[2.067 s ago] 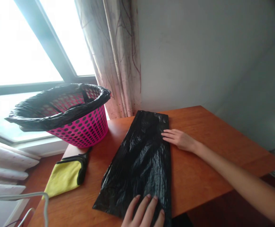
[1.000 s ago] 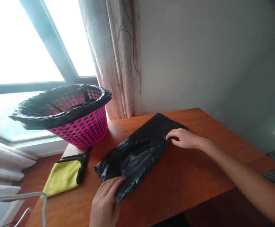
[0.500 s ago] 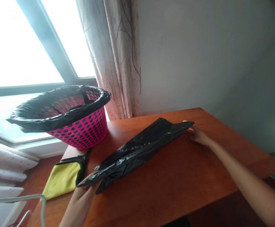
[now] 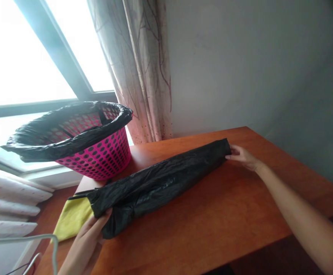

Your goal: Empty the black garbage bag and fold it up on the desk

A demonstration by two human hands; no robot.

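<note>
A black plastic bag, folded into a long narrow strip, lies slantwise across the orange-brown wooden table. My left hand grips its near-left end, fingers closed under the plastic. My right hand pinches its far-right end close to the tabletop. The bag's left end overlaps a yellow cloth with black trim.
A pink perforated basket lined with a black bag stands at the back left of the table beside a window and a patterned curtain. A white wire hanger shows at the bottom left. A grey wall runs behind.
The flat bag was turned slantwise, lifted by both ends, folded lengthwise and laid down as a narrow strip. My left hand moved left over the yellow cloth; my right hand moved right.
</note>
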